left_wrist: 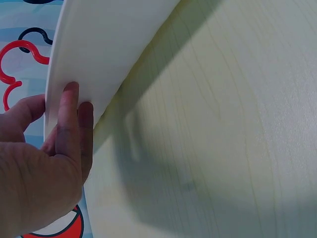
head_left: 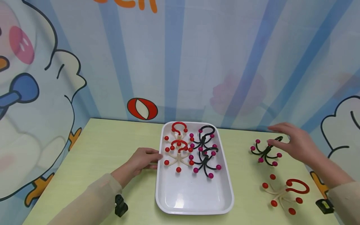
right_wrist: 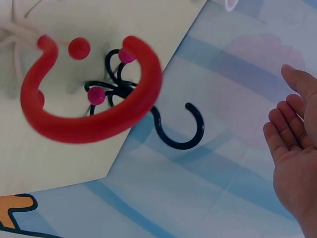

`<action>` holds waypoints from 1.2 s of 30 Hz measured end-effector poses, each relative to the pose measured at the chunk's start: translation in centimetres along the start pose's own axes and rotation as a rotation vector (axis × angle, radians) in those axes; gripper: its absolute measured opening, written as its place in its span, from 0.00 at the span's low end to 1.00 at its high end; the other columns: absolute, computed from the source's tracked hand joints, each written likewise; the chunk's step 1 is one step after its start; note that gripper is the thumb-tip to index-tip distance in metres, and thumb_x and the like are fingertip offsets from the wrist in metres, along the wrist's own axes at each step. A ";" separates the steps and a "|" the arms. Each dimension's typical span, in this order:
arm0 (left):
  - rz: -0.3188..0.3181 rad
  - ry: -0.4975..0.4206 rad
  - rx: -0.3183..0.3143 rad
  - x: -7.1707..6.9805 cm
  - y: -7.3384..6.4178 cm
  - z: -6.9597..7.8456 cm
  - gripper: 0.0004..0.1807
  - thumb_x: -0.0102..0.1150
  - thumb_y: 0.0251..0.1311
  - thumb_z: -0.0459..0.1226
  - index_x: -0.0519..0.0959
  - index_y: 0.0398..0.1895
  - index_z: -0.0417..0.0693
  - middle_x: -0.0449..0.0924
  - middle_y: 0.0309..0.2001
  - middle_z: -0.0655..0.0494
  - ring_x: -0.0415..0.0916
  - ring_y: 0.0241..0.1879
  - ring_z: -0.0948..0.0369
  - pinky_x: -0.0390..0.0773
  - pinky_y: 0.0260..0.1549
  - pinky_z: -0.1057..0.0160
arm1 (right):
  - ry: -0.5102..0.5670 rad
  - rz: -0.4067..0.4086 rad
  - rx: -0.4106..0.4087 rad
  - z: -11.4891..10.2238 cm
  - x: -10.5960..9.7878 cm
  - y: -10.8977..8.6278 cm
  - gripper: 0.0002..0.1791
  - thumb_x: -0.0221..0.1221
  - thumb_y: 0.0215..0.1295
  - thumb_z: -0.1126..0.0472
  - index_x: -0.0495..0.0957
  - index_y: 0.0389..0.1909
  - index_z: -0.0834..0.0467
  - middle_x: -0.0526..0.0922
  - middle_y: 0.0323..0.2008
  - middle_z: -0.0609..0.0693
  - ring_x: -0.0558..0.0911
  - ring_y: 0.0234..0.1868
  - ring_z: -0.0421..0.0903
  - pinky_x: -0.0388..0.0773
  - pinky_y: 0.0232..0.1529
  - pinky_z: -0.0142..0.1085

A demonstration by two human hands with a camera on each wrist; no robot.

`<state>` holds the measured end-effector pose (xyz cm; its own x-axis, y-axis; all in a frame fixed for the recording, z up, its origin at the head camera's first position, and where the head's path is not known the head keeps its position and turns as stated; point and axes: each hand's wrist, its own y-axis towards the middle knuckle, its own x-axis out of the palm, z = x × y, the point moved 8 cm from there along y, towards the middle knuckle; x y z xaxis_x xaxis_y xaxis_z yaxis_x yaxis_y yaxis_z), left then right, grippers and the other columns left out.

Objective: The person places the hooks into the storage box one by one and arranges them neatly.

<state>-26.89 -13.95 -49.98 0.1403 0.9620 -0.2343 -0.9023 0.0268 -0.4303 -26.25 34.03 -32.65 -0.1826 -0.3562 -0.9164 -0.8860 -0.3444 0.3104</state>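
My left hand (head_left: 143, 161) holds the left side of a white tray (head_left: 194, 200); in the left wrist view the thumb is at the rim and the fingers lie against the outer wall. My right hand (head_left: 295, 145) has its thumb and fingers apart near a black hook-topped piece (head_left: 265, 152) with curved legs and magenta ball tips. In the right wrist view that hand (right_wrist: 297, 144) is clear of the black hook (right_wrist: 181, 146). Closer to the front lies a cream-legged piece (head_left: 279, 194) with red balls and a red hook (right_wrist: 89, 129).
Inside the tray, two red-hooked pieces (head_left: 179, 157) stand on the left, with two black-hooked pieces (head_left: 206, 161) on the right. A pale yellow wood-grain table (head_left: 123, 136) carries everything. Behind it rises a blue printed backdrop (head_left: 194, 62).
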 end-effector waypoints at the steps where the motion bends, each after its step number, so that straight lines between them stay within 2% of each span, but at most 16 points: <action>1: 0.000 0.000 0.000 0.0 0.0 0.0 0.23 0.69 0.72 0.39 0.81 0.63 0.34 0.88 0.52 0.40 0.90 0.44 0.53 0.91 0.38 0.62 | -0.006 -0.005 0.010 0.3 0.1 0.0 0.28 0.75 0.65 0.62 0.80 0.65 0.64 0.80 0.61 0.66 0.79 0.59 0.69 0.80 0.49 0.70; 6: 0.001 0.000 0.002 0.0 0.2 -0.1 0.22 0.69 0.72 0.39 0.81 0.63 0.34 0.88 0.52 0.40 0.90 0.44 0.53 0.91 0.38 0.62 | -0.023 -0.032 0.060 2.2 0.5 -0.3 0.31 0.74 0.67 0.59 0.77 0.68 0.65 0.77 0.64 0.69 0.76 0.62 0.72 0.76 0.53 0.74; 12: 0.000 0.005 0.008 -0.1 0.1 0.0 0.23 0.69 0.72 0.39 0.81 0.63 0.34 0.88 0.51 0.40 0.90 0.44 0.53 0.91 0.38 0.61 | -0.041 -0.052 0.084 3.9 0.9 -0.7 0.33 0.74 0.67 0.57 0.75 0.69 0.66 0.75 0.65 0.72 0.74 0.62 0.75 0.75 0.52 0.75; 23: 0.001 0.002 0.006 0.0 0.2 -0.1 0.22 0.69 0.72 0.39 0.81 0.62 0.34 0.88 0.51 0.41 0.90 0.44 0.54 0.91 0.38 0.61 | -0.057 -0.152 0.172 6.9 2.3 -1.0 0.39 0.71 0.70 0.50 0.70 0.73 0.68 0.71 0.68 0.76 0.70 0.66 0.78 0.70 0.57 0.79; 28: 0.006 0.006 0.003 0.0 0.1 -0.2 0.22 0.69 0.72 0.39 0.81 0.62 0.34 0.88 0.51 0.41 0.90 0.44 0.54 0.91 0.38 0.61 | -0.059 -0.172 0.190 7.8 2.9 -1.0 0.39 0.70 0.71 0.48 0.70 0.72 0.68 0.70 0.68 0.76 0.70 0.66 0.78 0.69 0.58 0.79; 36: 0.010 0.005 -0.001 0.0 0.1 -0.1 0.22 0.69 0.71 0.39 0.81 0.62 0.35 0.88 0.51 0.41 0.91 0.44 0.53 0.91 0.38 0.62 | -0.047 -0.169 0.201 8.8 3.3 -0.9 0.35 0.70 0.72 0.51 0.73 0.69 0.70 0.74 0.65 0.76 0.73 0.63 0.77 0.72 0.56 0.77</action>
<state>-26.94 -13.96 -50.10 0.1331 0.9608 -0.2433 -0.9032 0.0165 -0.4289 -29.85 40.81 -38.22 -0.0399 -0.2663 -0.9631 -0.9716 -0.2146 0.0995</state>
